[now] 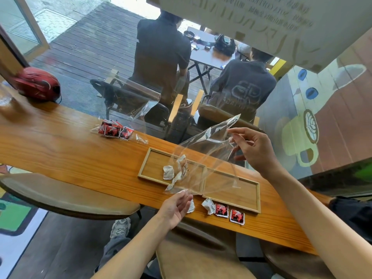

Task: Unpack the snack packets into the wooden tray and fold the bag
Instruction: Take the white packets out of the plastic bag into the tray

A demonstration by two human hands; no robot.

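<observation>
The right hand (254, 150) was raised, arm extended, thumb and fingers pinched together. The left hand (175, 208) sat lower, palm turned up, fingertips pinched, forearm bare.

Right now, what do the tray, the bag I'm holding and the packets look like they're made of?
The tray looks like light wood with a matte finish: visible grain, raised rim. The bag is thin clear plastic film, see-through, creased and glinting. The red packets look like glossy printed foil or plastic; which one is unclear. The pale ones in the tray show a crinkled whitish side.
</observation>
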